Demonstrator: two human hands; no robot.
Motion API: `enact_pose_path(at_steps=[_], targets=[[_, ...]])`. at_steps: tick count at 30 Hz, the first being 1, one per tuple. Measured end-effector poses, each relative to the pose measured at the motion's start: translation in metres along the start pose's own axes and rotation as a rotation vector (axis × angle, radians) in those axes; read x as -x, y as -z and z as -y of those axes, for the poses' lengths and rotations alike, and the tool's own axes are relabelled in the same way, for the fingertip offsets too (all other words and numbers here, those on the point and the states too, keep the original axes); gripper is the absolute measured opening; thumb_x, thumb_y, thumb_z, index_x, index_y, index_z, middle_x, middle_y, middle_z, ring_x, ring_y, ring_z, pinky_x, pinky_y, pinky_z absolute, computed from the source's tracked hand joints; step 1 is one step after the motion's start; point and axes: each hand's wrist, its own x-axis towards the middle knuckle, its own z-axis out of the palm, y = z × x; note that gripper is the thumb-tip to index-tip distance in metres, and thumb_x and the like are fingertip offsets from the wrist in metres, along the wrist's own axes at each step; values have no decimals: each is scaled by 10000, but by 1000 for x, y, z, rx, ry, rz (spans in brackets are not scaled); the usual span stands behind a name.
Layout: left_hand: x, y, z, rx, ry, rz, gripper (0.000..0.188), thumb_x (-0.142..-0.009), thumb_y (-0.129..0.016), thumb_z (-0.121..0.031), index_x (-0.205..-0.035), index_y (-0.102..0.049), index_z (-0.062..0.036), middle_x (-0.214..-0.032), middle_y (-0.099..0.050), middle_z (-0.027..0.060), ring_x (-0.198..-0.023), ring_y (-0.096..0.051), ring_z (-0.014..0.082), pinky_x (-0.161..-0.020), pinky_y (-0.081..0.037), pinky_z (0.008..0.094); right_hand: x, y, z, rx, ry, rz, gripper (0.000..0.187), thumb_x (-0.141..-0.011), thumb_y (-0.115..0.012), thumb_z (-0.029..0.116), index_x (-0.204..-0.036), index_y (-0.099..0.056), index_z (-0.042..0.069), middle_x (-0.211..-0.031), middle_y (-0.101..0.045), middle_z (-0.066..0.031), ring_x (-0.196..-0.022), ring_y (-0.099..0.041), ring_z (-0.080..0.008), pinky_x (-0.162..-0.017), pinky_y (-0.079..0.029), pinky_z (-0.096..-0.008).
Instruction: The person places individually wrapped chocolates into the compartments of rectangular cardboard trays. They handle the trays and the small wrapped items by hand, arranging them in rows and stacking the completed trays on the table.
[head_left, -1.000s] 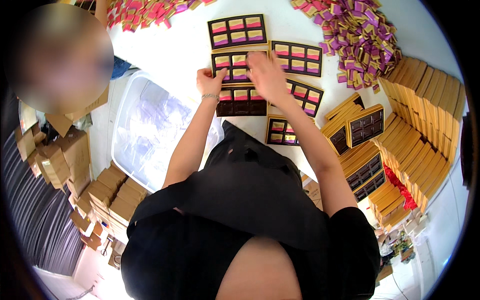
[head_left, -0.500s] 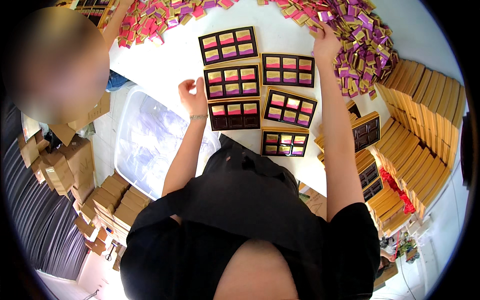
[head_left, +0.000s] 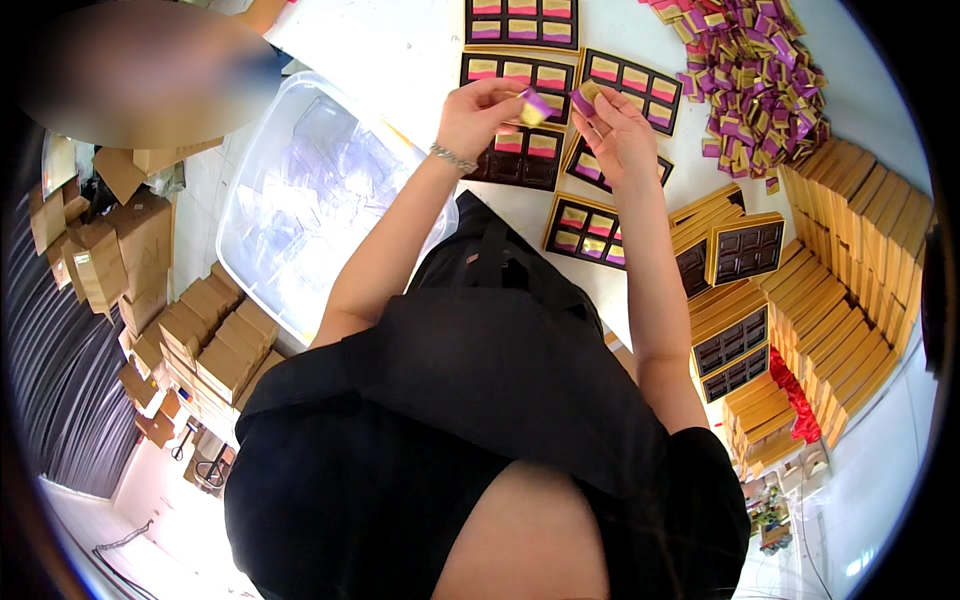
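My left hand (head_left: 480, 118) pinches a purple-and-gold wrapped chocolate (head_left: 535, 107) between thumb and fingers. A second wrapped chocolate (head_left: 586, 97) sits in the fingertips of my right hand (head_left: 622, 135), facing the left hand across a small gap. Below the left hand lies a half-filled gold-edged box (head_left: 512, 170); pink-and-gold pieces show in its upper row, while its lower dark hollows are bare. Another box (head_left: 515, 72) lies just beyond, partly covered by my fingers. My right hand hangs over a box (head_left: 588, 166) and hides much of it. Nearer me is a filled box (head_left: 590, 225).
Loose wrapped chocolates form a heap (head_left: 762, 90) at the far right. Stacked gold boxes (head_left: 860, 230) and boxes with bare dark trays (head_left: 748, 250) line the right side. A clear plastic bin (head_left: 240, 200) stands left of the table. At the upper left is another person's arm (head_left: 262, 14).
My right hand has come back from the heap with a wrapped chocolate. My left hand has moved up and right and now holds one too. The view has shifted, so the boxes appear higher and farther right.
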Motion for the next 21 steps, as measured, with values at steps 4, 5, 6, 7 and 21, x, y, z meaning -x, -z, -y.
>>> enact_pose_path(at_steps=[4,5,6,7,21], targets=[[26,50,35,-8,83,-127,202,-871,-647,-50,-1051,-618,37,-897,-671,99,-807,-677,165,-645,-591,265,10,11,-37,485,133,43,150,-850,-674,109,-968,-668,17,-831,-647,-3,-703,-554,-93,-670,-439,-216],[31,58,53,-69,99,-187,164,-871,-638,-34,-1002,-592,52,-895,-666,118,-795,-679,173,-634,-593,273,8,23,-59,674,206,57,152,-850,-678,113,-970,-672,21,-821,-644,4,-703,-560,-79,-637,-448,-219],[39,60,61,-119,116,-252,149,-864,-636,-24,-978,-589,59,-866,-666,123,-756,-683,175,-610,-588,272,3,33,-78,861,285,70,155,-849,-682,118,-972,-676,24,-810,-642,11,-703,-567,-65,-605,-457,-222],[45,63,74,-150,108,-293,147,-857,-636,-20,-972,-589,60,-853,-668,124,-735,-684,176,-604,-586,273,11,25,-90,750,204,11,137,-804,-691,106,-919,-711,34,-750,-660,-46,-684,-602,-103,-635,-484,-253],[60,51,102,-684,-279,-414,48,-780,-670,-98,-818,-699,-93,-798,-690,39,-765,-653,173,-711,-514,310,21,19,-149,1032,488,83,144,-758,-680,51,-901,-689,41,-842,-611,-135,-817,-612,-321,-737,-493,-386]])
